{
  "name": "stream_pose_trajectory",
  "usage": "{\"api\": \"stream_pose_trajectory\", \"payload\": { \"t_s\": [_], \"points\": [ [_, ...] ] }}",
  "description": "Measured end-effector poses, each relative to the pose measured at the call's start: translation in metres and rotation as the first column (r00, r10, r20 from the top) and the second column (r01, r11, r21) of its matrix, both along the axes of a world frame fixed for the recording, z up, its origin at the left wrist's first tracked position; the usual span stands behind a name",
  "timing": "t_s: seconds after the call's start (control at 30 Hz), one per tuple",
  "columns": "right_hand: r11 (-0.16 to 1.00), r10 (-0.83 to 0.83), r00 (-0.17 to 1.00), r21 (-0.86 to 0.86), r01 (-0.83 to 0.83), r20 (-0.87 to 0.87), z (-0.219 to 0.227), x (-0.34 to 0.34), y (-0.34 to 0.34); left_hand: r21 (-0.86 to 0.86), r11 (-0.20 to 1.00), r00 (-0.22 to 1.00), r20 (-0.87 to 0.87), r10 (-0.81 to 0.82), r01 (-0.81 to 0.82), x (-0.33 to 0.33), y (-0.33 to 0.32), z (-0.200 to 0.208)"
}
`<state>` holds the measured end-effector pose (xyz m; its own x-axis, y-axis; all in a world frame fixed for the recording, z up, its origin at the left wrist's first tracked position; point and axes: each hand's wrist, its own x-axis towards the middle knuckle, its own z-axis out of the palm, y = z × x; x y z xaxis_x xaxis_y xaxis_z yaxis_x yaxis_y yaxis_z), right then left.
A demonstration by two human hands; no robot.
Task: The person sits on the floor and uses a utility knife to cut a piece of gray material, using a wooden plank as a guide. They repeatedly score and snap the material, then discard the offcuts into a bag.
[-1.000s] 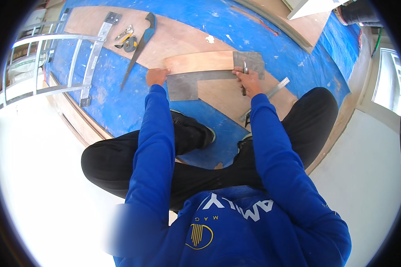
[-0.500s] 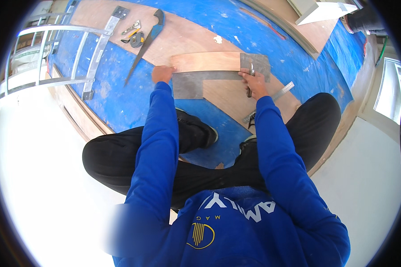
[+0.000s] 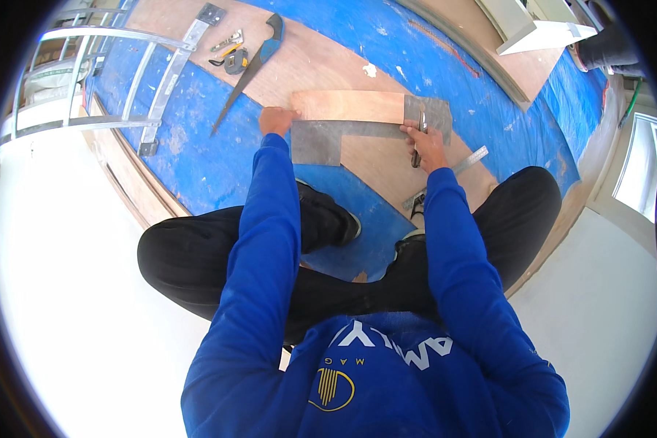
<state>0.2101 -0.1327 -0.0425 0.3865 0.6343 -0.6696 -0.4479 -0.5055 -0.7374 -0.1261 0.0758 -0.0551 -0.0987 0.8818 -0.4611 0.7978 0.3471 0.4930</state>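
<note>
My left hand [image 3: 276, 120] is closed on the left end of a pale wooden strip [image 3: 350, 106], fingertips at its edge. Closed in my right hand [image 3: 427, 146] is a slim metal and dark utility knife [image 3: 417, 156], near the strip's right end. The strip lies across a sheet of plywood [image 3: 376, 159]. Dark grey pieces show below its left part [image 3: 315, 146] and at its right end [image 3: 436, 113]. Just below my right hand, a metal square [image 3: 469, 160] rests on the plywood, its near end partly hidden by my forearm.
A handsaw [image 3: 250, 69], a tape measure [image 3: 235, 61] and a small metal tool [image 3: 228, 40] lie at the upper left. Beside them stands a metal ladder [image 3: 169, 84]. Stacked boards [image 3: 482, 51] occupy the upper right, near another person's leg [image 3: 609, 50]. Blue sheeting [image 3: 175, 139] covers the floor.
The whole view has shifted slightly, so everything appears a little lower and to the right. Both hands keep their grips, and the strip stays in place on the plywood.
</note>
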Motion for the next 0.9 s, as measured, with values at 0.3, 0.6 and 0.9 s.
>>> {"api": "stream_pose_trajectory", "payload": {
  "t_s": [0.3,0.6,0.9],
  "points": [
    [0.983,-0.094,0.975,-0.136,0.123,0.204,-0.008,0.004,0.011,0.634,0.700,0.939,-0.134,-0.317,0.327,0.090,-0.016,0.023],
    [0.994,-0.065,0.961,-0.070,0.086,0.268,-0.028,0.003,0.008,0.667,0.597,0.820,-0.038,-0.571,0.447,0.187,-0.061,-0.005],
    [0.985,-0.052,0.894,-0.127,0.120,0.445,-0.003,-0.014,0.027,0.714,0.484,0.777,-0.135,-0.614,0.507,0.180,-0.062,-0.014]
  ]
}}
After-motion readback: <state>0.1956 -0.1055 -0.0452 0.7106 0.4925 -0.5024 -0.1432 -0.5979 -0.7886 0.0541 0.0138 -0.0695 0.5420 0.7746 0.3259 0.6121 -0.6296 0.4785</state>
